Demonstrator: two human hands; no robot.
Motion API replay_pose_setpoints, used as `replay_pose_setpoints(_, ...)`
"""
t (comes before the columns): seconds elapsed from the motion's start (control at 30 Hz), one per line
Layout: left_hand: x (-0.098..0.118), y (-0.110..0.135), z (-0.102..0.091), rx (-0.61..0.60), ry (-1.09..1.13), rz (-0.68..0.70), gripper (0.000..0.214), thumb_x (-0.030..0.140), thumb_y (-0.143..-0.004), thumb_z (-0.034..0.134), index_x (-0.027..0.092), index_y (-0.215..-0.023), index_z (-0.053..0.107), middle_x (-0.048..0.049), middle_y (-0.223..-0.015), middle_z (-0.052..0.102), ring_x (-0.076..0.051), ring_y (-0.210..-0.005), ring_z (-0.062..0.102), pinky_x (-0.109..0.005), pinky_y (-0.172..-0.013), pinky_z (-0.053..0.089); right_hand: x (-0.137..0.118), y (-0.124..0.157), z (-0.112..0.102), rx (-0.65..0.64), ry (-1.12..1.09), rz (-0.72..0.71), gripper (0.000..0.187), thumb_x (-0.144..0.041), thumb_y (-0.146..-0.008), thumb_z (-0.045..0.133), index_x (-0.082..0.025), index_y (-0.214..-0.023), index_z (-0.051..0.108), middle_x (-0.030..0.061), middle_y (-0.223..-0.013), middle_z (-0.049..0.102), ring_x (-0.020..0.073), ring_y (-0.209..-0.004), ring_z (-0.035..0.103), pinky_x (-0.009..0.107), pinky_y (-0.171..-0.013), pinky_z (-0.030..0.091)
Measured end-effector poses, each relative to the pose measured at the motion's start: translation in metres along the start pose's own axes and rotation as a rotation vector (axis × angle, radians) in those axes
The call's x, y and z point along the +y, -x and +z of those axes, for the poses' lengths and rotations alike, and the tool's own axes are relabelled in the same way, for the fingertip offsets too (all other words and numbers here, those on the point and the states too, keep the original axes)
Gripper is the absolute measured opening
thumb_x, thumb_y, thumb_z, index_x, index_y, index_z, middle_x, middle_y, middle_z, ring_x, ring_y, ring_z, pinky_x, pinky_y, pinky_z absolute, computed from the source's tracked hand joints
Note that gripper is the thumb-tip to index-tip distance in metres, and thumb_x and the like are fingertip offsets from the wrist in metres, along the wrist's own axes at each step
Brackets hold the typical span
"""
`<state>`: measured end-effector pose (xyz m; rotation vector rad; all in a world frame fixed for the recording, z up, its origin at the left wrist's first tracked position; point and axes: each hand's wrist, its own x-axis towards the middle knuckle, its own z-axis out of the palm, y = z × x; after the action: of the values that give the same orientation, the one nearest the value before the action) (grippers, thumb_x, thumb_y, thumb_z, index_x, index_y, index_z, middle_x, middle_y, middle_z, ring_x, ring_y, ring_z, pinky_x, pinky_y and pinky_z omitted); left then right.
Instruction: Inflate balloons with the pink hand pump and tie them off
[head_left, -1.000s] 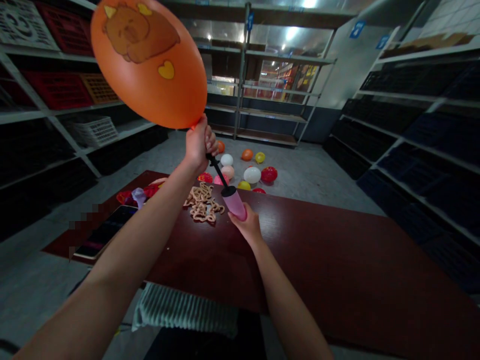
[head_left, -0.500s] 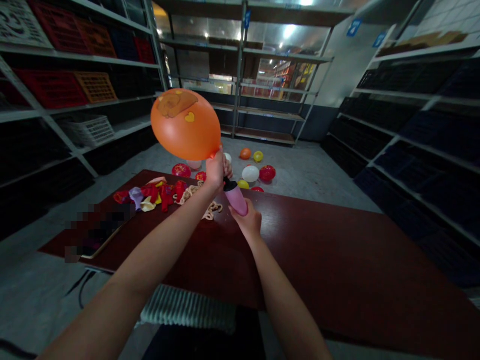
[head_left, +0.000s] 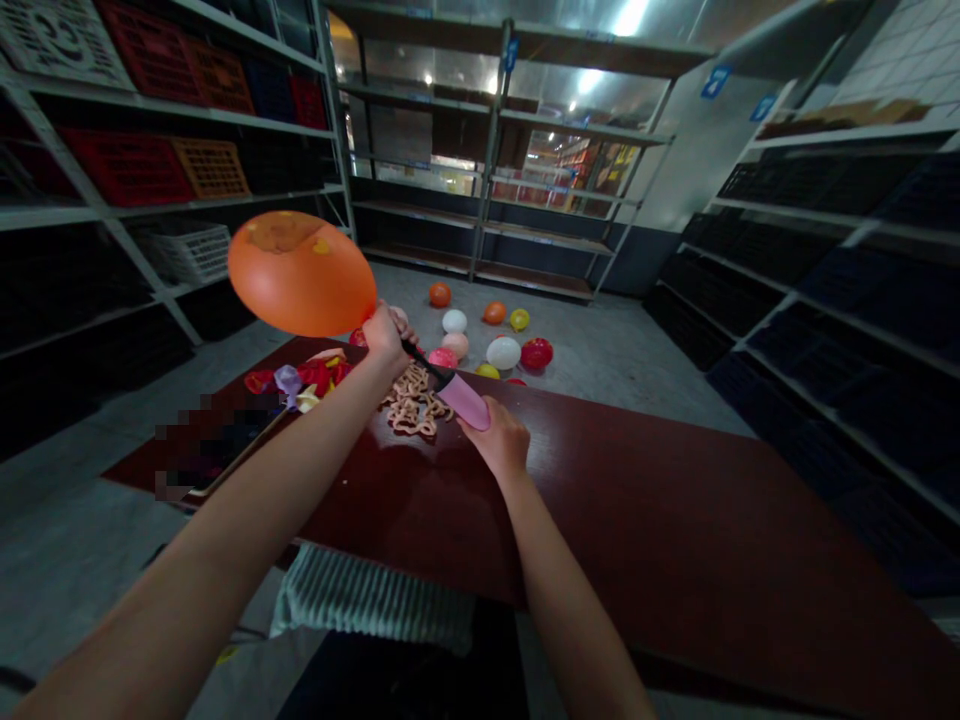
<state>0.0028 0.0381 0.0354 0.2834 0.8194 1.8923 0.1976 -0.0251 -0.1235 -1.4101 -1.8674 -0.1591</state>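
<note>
1. Orange balloon [head_left: 301,272]: it is inflated and sits up and out to the left of the left hand [head_left: 388,335], its neck pinched inside that fist. Half a second ago it stood almost straight above the grip. Now it has swung over onto its side, and the printed figure faces upward.
2. The left hand is closed tight, with the fingers wrapped round the balloon's neck where it meets the tip of the hand pump [head_left: 463,400]. (The joint itself is hidden inside the fist.)
3. The right hand [head_left: 499,440] is curled shut round the lower end of the pump's pink barrel, just above the dark red table [head_left: 637,500]. The barrel slants up from this grip toward the left hand.
4. The black rod [head_left: 421,362] shows again between the two grips. A second ago it was drawn out long and half a second ago it was pushed almost fully in. Now it is partly out, which I judge to be a fresh stroke of pumping under way.
5. The whole assembly has dropped lower and lies flatter than before, closer to the tabletop.
6. Just beyond the left grip lies a heap of tan looped pieces [head_left: 411,405]. To its left is a scatter of limp balloons [head_left: 307,378].
7. Well past both grips, on the floor beyond the table's far edge, rest the inflated balloons [head_left: 504,350] in white, red, orange and yellow.
</note>
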Motion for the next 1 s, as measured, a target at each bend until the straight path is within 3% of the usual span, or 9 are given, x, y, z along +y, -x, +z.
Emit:
replay_pose_setpoints(0.17, 0.040, -0.003, 0.010, -0.062, 0.000, 0.029, 0.054, 0.037, -0.107, 0.044, 0.020, -0.060, 0.023, 0.0075, -0.041, 0.023, -0.006, -0.030, 0.021, -0.019, -0.033, 0.020, -0.005, 0.000, 0.001, -0.059, -0.101, 0.033, 0.044, -0.053, -0.082, 0.074, -0.022, -0.113, 0.068, 0.0075, -0.096, 0.078, 0.0233, -0.086, 0.073, 0.028, -0.074, 0.048)
replay_pose_setpoints(0.27, 0.059, 0.008, 0.027, -0.223, -0.065, 0.051, 0.056, 0.039, -0.108, 0.040, 0.020, -0.059, 0.023, 0.0069, -0.040, 0.020, -0.007, -0.030, 0.020, -0.020, -0.033, 0.021, -0.006, 0.000, 0.003, -0.101, -0.233, 0.077, 0.046, -0.055, -0.081, 0.073, -0.024, -0.114, 0.067, 0.0063, -0.100, 0.078, 0.0241, -0.088, 0.074, 0.029, -0.074, 0.050)
replay_pose_setpoints(0.37, 0.061, 0.026, 0.048, -0.407, -0.117, 0.072, 0.060, 0.048, -0.107, 0.044, 0.020, -0.058, 0.023, 0.0064, -0.040, 0.020, -0.006, -0.030, 0.019, -0.020, -0.033, 0.020, -0.005, 0.000, 0.004, -0.145, -0.363, 0.130, 0.045, -0.057, -0.082, 0.070, -0.025, -0.113, 0.065, 0.0045, -0.098, 0.077, 0.0242, -0.087, 0.074, 0.030, -0.074, 0.052)
replay_pose_setpoints(0.43, 0.053, 0.037, 0.062, -0.481, -0.142, 0.098, 0.063, 0.051, -0.107, 0.041, 0.020, -0.056, 0.022, 0.0059, -0.039, 0.017, -0.006, -0.030, 0.017, -0.020, -0.032, 0.018, -0.003, 0.001, 0.004, -0.150, -0.407, 0.178, 0.044, -0.058, -0.082, 0.069, -0.025, -0.110, 0.065, 0.0036, -0.094, 0.077, 0.0248, -0.085, 0.074, 0.031, -0.073, 0.052)
replay_pose_setpoints(0.6, 0.008, 0.046, 0.078, -0.573, -0.196, 0.051, 0.065, 0.058, -0.097, 0.059, 0.021, -0.057, 0.025, 0.0065, -0.040, 0.019, -0.006, -0.031, 0.019, -0.022, -0.033, 0.017, 0.000, 0.000, 0.002, -0.099, -0.423, 0.284, 0.042, -0.059, -0.081, 0.068, -0.026, -0.106, 0.063, 0.0029, -0.089, 0.076, 0.0251, -0.081, 0.073, 0.030, -0.069, 0.051)
replay_pose_setpoints(0.8, -0.051, 0.045, 0.057, -0.543, -0.219, -0.085, 0.062, 0.052, -0.101, 0.056, 0.021, -0.056, 0.026, 0.0064, -0.039, 0.021, -0.007, -0.029, 0.020, -0.022, -0.032, 0.016, -0.002, -0.002, 0.003, -0.056, -0.316, 0.347, 0.044, -0.062, -0.083, 0.064, -0.025, -0.108, 0.065, 0.0044, -0.091, 0.077, 0.0253, -0.078, 0.073, 0.030, -0.066, 0.048)
replay_pose_setpoints(1.0, -0.055, 0.033, 0.029, -0.370, -0.145, -0.085, 0.061, 0.043, -0.101, 0.056, 0.020, -0.055, 0.025, 0.0068, -0.040, 0.022, -0.006, -0.030, 0.020, -0.021, -0.033, 0.016, 0.001, 0.000, 0.005, -0.059, -0.165, 0.233, 0.050, -0.064, -0.084, 0.065, -0.024, -0.114, 0.067, 0.0054, -0.094, 0.078, 0.0241, -0.077, 0.073, 0.028, -0.063, 0.043)
